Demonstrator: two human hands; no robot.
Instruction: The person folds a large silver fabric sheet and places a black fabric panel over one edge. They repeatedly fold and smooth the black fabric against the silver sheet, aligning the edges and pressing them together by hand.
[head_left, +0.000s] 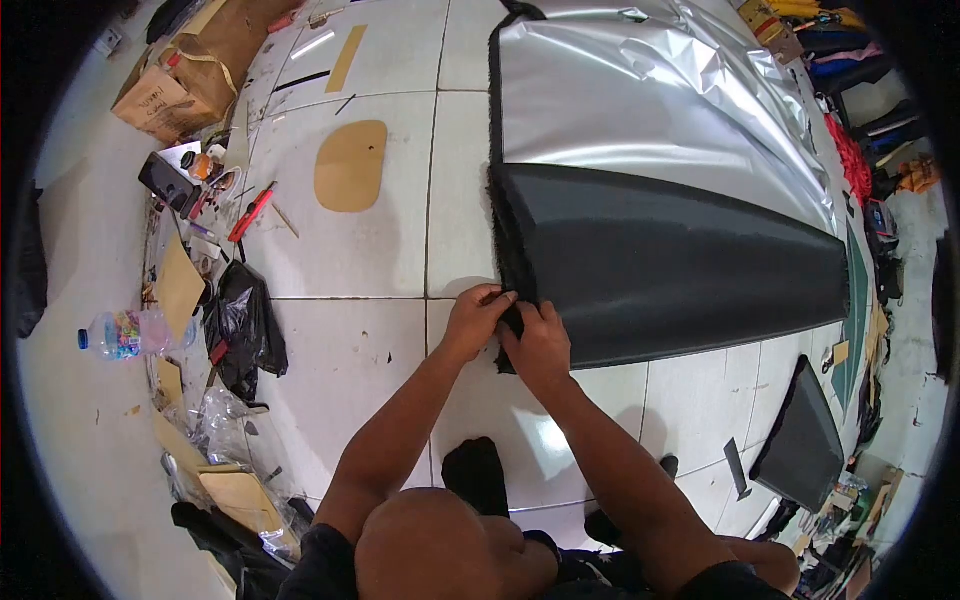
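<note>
A large black sheet (690, 265) with a smooth face lies on the tiled floor, its left side bordered by a fuzzy dark edge (512, 235). My left hand (477, 318) pinches this edge near the sheet's lower left corner. Close against it, my right hand (538, 340) grips the same edge, thumb and fingers bent around it. The fingertips of both hands nearly meet there and hide a short stretch of the border. Behind the black part spreads a wrinkled silver sheet (640, 95), which the same dark border runs along.
A tan rounded card piece (350, 166) and a red cutter (252, 212) lie on the tiles to the left. Farther left are a phone (170, 183), a black plastic bag (245, 325) and a water bottle (135, 334). A smaller black piece (803, 440) rests at the lower right.
</note>
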